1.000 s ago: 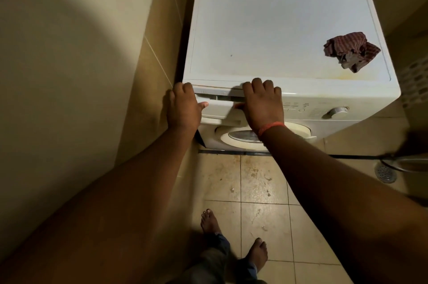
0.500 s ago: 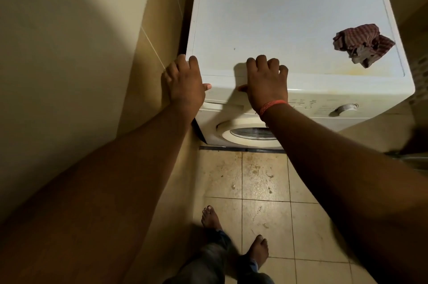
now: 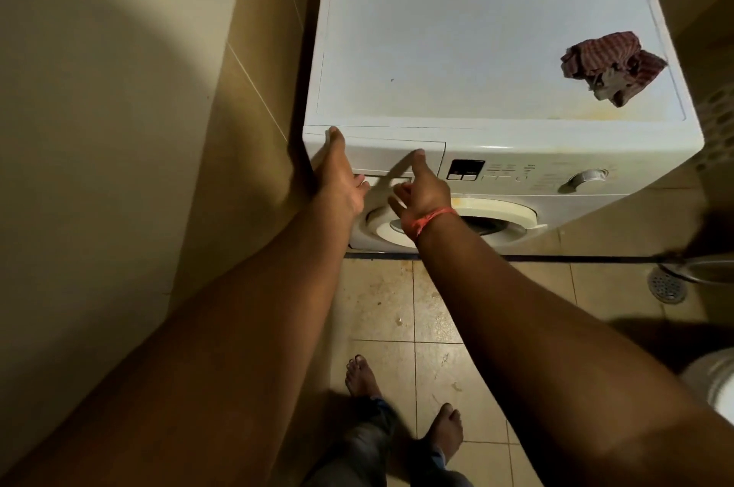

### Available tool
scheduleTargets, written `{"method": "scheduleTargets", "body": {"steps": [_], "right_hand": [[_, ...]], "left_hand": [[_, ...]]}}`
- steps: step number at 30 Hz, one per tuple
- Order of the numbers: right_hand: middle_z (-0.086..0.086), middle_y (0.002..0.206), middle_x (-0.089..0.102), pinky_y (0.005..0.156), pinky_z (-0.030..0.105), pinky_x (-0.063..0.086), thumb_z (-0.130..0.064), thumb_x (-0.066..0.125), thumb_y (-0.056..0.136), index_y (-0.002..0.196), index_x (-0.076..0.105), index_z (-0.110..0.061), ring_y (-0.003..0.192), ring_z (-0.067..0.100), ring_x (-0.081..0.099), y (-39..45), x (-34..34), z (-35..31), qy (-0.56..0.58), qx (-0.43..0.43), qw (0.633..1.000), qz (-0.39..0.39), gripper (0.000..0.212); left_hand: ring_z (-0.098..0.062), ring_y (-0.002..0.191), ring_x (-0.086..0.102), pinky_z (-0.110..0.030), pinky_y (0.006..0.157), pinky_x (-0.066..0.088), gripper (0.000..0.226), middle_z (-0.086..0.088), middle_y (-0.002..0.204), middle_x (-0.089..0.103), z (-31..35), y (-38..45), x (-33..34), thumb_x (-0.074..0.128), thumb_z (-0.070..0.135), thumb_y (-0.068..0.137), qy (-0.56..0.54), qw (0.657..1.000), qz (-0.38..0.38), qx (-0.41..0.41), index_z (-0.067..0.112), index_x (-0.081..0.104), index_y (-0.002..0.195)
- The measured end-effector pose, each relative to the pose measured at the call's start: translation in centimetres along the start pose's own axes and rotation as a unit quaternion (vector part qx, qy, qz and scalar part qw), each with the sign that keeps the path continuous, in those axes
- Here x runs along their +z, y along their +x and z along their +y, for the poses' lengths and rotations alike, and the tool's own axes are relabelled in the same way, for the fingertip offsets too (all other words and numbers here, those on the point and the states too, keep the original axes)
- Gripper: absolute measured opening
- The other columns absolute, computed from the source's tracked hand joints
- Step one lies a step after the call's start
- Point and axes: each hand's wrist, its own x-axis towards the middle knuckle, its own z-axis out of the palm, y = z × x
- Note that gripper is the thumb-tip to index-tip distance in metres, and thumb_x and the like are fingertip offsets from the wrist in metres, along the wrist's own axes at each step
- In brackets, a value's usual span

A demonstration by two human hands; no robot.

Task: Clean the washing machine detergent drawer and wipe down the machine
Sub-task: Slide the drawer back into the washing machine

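Beige glossy wall tiles fill the frame's left; stained floor tiles (image 3: 397,312) run below. Left hand (image 3: 339,176), fingers straight and together, presses the closed detergent drawer (image 3: 391,157), a wide flat panel across the washing machine (image 3: 476,49) front. Right hand (image 3: 421,188) points one finger at it, others curled. Crumpled striped cloth (image 3: 611,65) lies upper right; porthole partly hidden

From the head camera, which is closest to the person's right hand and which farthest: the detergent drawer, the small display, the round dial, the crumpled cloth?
From the right hand:
1. Detergent drawer, touched by its fingertip, front left.
2. Display, just right of the drawer.
3. Dial, far right of the panel.
4. Cloth, on the machine's top, right rear.
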Motion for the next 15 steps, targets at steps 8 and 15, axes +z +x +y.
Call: {"method": "scheduleTargets", "body": {"steps": [8, 15], "right_hand": [[0.013, 0.114, 0.064, 0.086, 0.040, 0.058, -0.062, 0.074, 0.073, 0.131, 0.052, -0.012, 0.093, 0.024, 0.070, 1.1, 0.4, -0.2, 0.035, 0.014, 0.999, -0.028, 0.079], [0.009, 0.121, 0.061, 0.096, 0.055, 0.048, -0.067, 0.074, 0.069, 0.126, 0.053, -0.022, 0.109, 0.022, 0.062, 0.5, -0.5, -0.7, 0.018, 0.033, 0.996, -0.080, 0.076]], "left_hand": [[-0.037, 0.137, 0.042, -0.046, 0.110, 0.041, 0.083, -0.024, 0.152, 0.034, -0.5, 1.9, -0.1, 0.063, 0.059, 0.086, 0.036, 0.999, 0.004, -0.016, 0.013, 0.035, 0.148], [-0.035, 0.130, 0.048, -0.043, 0.104, 0.048, 0.074, -0.020, 0.147, 0.041, -0.6, 2.5, -0.4, 0.060, 0.059, 0.089, 0.068, 0.998, 0.006, 0.006, 0.019, 0.039, 0.147]]}}
